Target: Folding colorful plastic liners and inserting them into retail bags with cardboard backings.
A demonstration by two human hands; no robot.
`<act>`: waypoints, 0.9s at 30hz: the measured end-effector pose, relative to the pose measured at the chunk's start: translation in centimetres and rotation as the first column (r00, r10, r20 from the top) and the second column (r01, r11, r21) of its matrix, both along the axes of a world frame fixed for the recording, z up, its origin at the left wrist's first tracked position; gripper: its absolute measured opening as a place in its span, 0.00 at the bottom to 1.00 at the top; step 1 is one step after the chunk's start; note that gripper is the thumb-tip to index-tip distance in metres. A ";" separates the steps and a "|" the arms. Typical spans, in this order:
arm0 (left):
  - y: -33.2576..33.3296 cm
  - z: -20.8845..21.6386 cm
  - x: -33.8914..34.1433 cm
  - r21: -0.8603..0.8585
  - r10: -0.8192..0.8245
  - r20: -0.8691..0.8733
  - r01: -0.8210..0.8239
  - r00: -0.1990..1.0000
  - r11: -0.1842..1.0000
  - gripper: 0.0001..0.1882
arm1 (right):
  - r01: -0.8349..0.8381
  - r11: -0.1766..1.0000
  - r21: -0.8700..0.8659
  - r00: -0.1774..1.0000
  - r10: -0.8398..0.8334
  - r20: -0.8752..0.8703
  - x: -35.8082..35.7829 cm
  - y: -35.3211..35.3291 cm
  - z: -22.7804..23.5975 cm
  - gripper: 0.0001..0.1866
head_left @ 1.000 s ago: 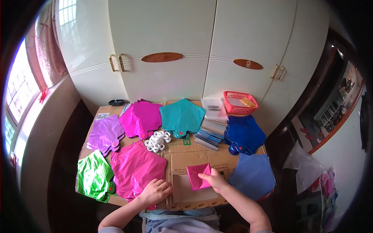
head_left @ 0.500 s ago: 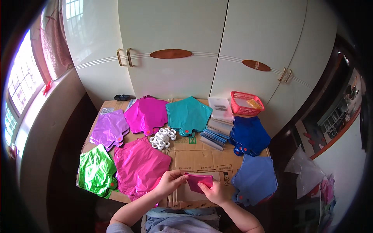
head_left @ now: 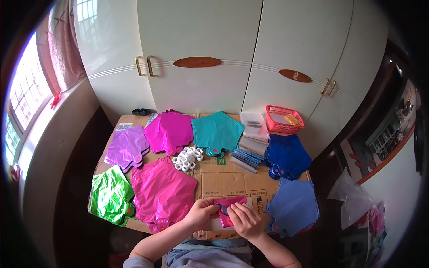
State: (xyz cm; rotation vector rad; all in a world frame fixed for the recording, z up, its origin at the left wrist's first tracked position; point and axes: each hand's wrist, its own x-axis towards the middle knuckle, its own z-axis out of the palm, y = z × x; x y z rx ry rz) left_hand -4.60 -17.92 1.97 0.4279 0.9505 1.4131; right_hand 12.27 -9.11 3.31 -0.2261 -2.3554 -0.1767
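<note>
Close to the table's front edge, my left hand [head_left: 202, 212] pinches the left side of a folded pink foil balloon [head_left: 232, 201]. My right hand [head_left: 245, 219] lies across its right part, with fingers bent over the foil. A dark bluish patch shows between the pink layers, and I cannot make out what it is. Under the hands is a pale sheet [head_left: 215, 226] on the cardboard. Left of my hands lies a large stack of pink foil balloons [head_left: 163, 192]; to the right is a grey-blue stack [head_left: 292, 206].
Around the cardboard [head_left: 219, 183] lie green [head_left: 111, 194], lilac [head_left: 126, 147], magenta [head_left: 167, 129], teal [head_left: 217, 131] and dark blue [head_left: 288, 156] foil stacks. White rings [head_left: 187, 158] sit mid-table. Blue-and-clear packets [head_left: 247, 157] and a red basket [head_left: 284, 127] are back right, before white cabinets [head_left: 196, 94].
My right hand has shifted its fingers over the foil from a thumb-on-top grip. The folded foil has opened somewhat, with a lower flap and a dark patch now showing.
</note>
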 end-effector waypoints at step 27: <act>0.3 -0.5 0.9 0.053 0.168 -0.181 -0.161 0.969 0.986 0.13 | -0.072 0.991 0.111 0.995 0.063 0.083 0.7 0.8 1.0 0.10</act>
